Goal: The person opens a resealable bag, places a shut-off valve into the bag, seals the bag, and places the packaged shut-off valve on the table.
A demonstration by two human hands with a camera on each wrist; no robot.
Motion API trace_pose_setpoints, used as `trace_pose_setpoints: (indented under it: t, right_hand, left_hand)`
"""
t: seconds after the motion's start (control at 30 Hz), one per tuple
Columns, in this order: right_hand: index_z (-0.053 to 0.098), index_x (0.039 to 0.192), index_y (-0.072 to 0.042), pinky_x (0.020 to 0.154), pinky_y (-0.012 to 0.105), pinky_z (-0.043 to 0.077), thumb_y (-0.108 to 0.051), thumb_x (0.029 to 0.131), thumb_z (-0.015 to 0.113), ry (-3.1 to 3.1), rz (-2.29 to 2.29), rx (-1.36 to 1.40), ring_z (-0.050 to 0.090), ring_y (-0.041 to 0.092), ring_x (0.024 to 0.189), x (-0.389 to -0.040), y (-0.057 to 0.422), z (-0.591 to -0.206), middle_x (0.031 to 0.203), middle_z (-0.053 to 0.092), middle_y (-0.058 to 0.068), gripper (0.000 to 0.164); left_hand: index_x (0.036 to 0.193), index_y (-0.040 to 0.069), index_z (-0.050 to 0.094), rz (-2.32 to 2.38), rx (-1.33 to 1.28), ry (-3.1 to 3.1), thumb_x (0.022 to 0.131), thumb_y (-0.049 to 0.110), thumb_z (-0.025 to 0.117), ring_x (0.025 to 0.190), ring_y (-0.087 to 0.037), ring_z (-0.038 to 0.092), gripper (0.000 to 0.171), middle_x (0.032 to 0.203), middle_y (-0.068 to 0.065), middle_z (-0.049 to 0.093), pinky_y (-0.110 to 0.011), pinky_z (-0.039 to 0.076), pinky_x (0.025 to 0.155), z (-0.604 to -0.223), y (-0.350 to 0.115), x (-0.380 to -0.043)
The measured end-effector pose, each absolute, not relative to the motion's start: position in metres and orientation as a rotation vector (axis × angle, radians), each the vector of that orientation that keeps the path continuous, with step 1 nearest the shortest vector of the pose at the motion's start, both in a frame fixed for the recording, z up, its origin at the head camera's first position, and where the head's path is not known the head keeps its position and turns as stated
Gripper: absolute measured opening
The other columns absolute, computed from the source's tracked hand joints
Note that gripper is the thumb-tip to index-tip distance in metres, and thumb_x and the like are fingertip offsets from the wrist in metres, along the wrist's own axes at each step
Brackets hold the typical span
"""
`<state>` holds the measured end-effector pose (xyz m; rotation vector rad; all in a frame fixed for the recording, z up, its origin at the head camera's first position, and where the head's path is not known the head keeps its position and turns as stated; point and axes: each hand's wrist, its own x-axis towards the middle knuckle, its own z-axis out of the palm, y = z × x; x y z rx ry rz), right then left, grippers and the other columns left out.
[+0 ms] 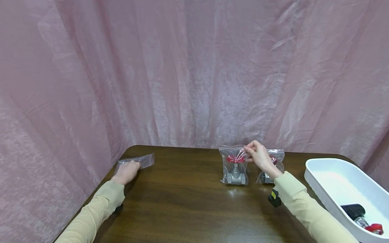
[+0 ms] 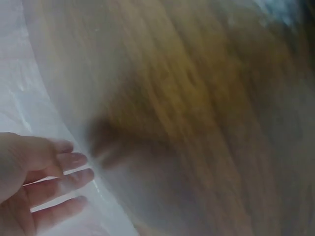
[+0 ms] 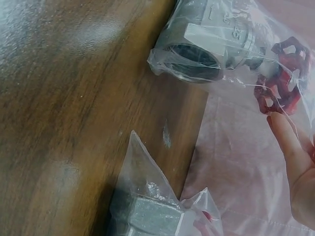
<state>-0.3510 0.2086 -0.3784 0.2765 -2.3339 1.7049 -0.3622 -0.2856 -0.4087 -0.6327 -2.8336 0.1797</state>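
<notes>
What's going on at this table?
A person is working at a table. Their right hand pinches the top of a clear bag holding a metal valve with a red handwheel. A second bagged valve, partly hidden, is beside it. The left hand is at another plastic bag; its grip is unclear. Something black and red lies in the white tray.

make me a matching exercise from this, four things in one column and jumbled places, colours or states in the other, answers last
Column one
1. right hand
2. curtain
3. black piece
4. tabletop

Column two
A. pink
B. brown
C. holding a clear bag with a valve inside
D. lying in the white tray

Right pairs: 1-C, 2-A, 3-D, 4-B
</notes>
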Motion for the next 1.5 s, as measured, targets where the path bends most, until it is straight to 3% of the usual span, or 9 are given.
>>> trace_pose_setpoints:
  t: [0.13,0.4,0.7,0.87,1.1,1.5]
  right_hand:
    - [0.044,0.091,0.009,0.058,0.034,0.051,0.0,0.093,0.047,-2.33,1.727,0.281,0.062,0.02,0.062,-0.354,0.209,-0.379,0.095,0.057,0.029,0.01]
    - [0.041,0.091,0.01,0.059,0.036,0.051,0.0,0.094,0.045,-2.301,1.8,0.313,0.064,0.022,0.067,-0.362,0.212,-0.383,0.092,0.059,0.031,0.011]
    - [0.043,0.093,0.01,0.06,0.037,0.051,-0.002,0.094,0.045,-2.367,1.753,0.256,0.064,0.022,0.067,-0.374,0.21,-0.383,0.093,0.059,0.03,0.012]
    - [0.045,0.096,0.012,0.059,0.037,0.051,-0.002,0.094,0.046,-2.398,1.728,0.209,0.064,0.027,0.069,-0.379,0.21,-0.385,0.09,0.058,0.027,0.014]
    - [0.046,0.097,0.014,0.059,0.035,0.051,-0.002,0.093,0.047,-2.413,1.725,0.186,0.063,0.027,0.071,-0.383,0.212,-0.388,0.096,0.055,0.032,0.016]
    - [0.052,0.093,0.014,0.054,0.034,0.051,0.0,0.09,0.053,-2.401,1.658,0.118,0.063,0.023,0.06,-0.39,0.219,-0.402,0.088,0.06,0.028,0.015]
  left_hand:
    - [0.069,0.005,0.056,0.181,-0.613,-2.753,0.079,-0.013,0.056,0.061,-0.029,0.058,0.021,0.068,-0.013,0.06,-0.039,0.046,0.049,-0.407,-0.284,-0.362]
    - [0.068,0.006,0.053,0.033,-0.527,-2.67,0.072,-0.015,0.056,0.059,-0.031,0.058,0.022,0.069,-0.011,0.06,-0.042,0.043,0.043,-0.398,-0.275,-0.362]
    - [0.074,0.005,0.057,-0.06,-0.531,-2.646,0.074,-0.006,0.065,0.056,-0.025,0.057,0.014,0.07,-0.005,0.06,-0.037,0.042,0.042,-0.391,-0.256,-0.358]
    - [0.078,0.004,0.059,-0.096,-0.628,-2.561,0.075,-0.007,0.062,0.055,-0.022,0.056,0.012,0.07,-0.005,0.06,-0.036,0.041,0.041,-0.383,-0.23,-0.354]
    - [0.078,0.004,0.06,-0.083,-0.733,-2.477,0.072,-0.008,0.066,0.057,-0.021,0.058,0.015,0.073,-0.005,0.061,-0.033,0.043,0.041,-0.375,-0.2,-0.351]
    - [0.083,0.006,0.063,-0.112,-0.828,-2.396,0.07,-0.011,0.064,0.062,-0.019,0.06,0.021,0.077,-0.003,0.063,-0.031,0.045,0.045,-0.371,-0.178,-0.342]
